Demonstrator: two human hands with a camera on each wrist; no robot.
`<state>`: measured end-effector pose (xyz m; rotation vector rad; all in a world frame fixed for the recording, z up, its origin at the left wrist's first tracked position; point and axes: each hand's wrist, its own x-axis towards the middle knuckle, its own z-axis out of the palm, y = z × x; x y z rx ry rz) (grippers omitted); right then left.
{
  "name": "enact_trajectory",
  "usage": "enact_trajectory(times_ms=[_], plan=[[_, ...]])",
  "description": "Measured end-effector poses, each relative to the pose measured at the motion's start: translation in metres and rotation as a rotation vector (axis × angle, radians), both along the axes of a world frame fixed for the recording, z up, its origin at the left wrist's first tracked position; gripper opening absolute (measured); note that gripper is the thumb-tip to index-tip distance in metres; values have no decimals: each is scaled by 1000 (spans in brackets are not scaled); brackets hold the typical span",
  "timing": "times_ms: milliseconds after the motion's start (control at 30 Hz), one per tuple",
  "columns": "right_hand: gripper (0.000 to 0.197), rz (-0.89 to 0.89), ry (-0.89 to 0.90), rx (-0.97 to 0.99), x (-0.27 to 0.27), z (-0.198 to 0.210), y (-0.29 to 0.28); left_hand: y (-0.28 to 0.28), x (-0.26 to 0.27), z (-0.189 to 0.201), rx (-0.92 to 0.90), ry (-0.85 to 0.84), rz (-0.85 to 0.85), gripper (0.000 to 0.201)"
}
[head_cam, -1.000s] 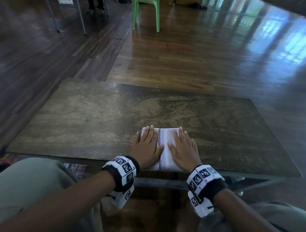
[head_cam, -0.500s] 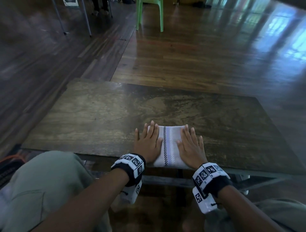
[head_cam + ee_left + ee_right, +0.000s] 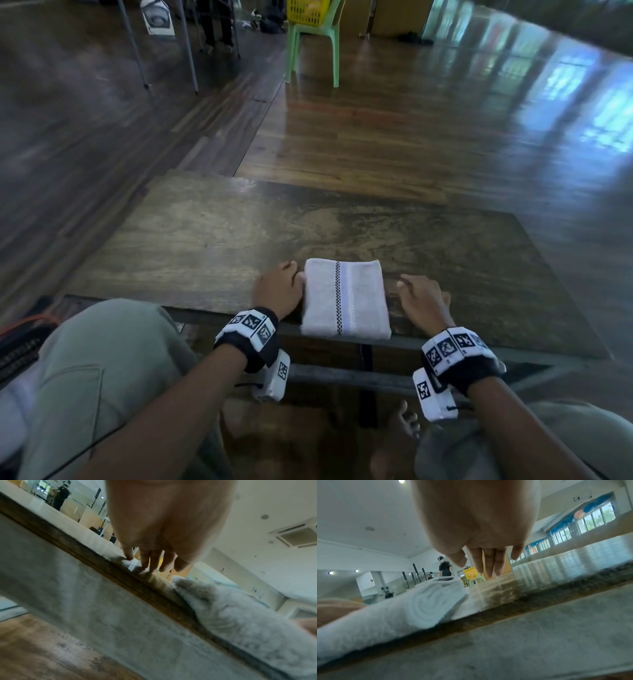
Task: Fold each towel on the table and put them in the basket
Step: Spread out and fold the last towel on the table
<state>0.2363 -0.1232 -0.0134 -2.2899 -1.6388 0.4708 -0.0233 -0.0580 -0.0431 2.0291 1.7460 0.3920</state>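
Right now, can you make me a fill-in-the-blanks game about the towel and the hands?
1. The folded towel lies on the ____.
2. The yellow basket sits on a green ____.
3. The ____ hand touches the towel's edge.
4. The towel lies ____ the left hand and the right hand.

Missing words: table; chair; left; between

Both hands, left (image 3: 279, 287) and right (image 3: 423, 301), rest loosely curled.
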Motion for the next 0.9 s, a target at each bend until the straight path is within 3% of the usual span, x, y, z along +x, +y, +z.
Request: enact_trajectory(times_ms=[100,233,500,700,900], plan=[[30,13,227,11,-9,8,0,-9,6,10,-59,-184,80,39],[33,-28,392,-75,-21,4,3,-23,15,16,-142,-229,84,30],[36,-127,429,-136,-33,-3,15,-16,21,18,-220,-268,128,36],[20,-152,496,-174,-38,1,21,-16,22,20,-306,-424,174,31],[33,-146,601,-181,-35,6,20,-25,23,27,-392,-660,157,33]])
